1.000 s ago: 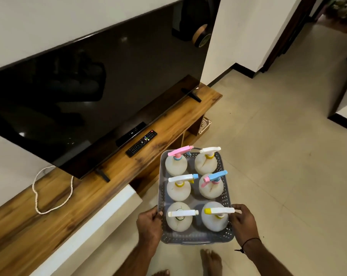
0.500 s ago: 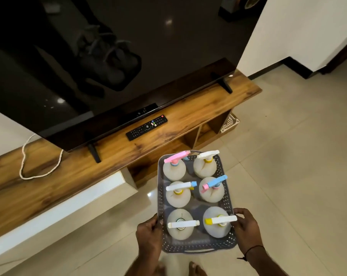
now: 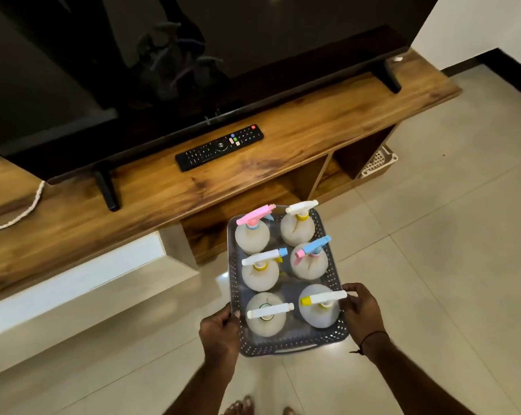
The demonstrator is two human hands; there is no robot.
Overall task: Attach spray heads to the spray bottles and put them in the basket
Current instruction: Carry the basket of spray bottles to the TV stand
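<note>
Grey perforated basket (image 3: 295, 344), 6 bottles w/ spray heads, both hands gripping sides

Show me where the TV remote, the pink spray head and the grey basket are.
TV remote (image 3: 219, 147), head view, middle of its button face.
Pink spray head (image 3: 254, 215), head view, middle of its top, on the far-left bottle.
Grey basket (image 3: 295, 342), head view, perforated near wall.

Grey perforated basket (image 3: 286, 344), gripped at its sides by left hand (image 3: 220, 330) and right hand (image 3: 361, 310), above tiled floor (image 3: 432, 265); six spray bottles inside, heads fitted; wooden TV stand (image 3: 313, 121) with black remote (image 3: 219, 147), television (image 3: 133, 70)
</note>
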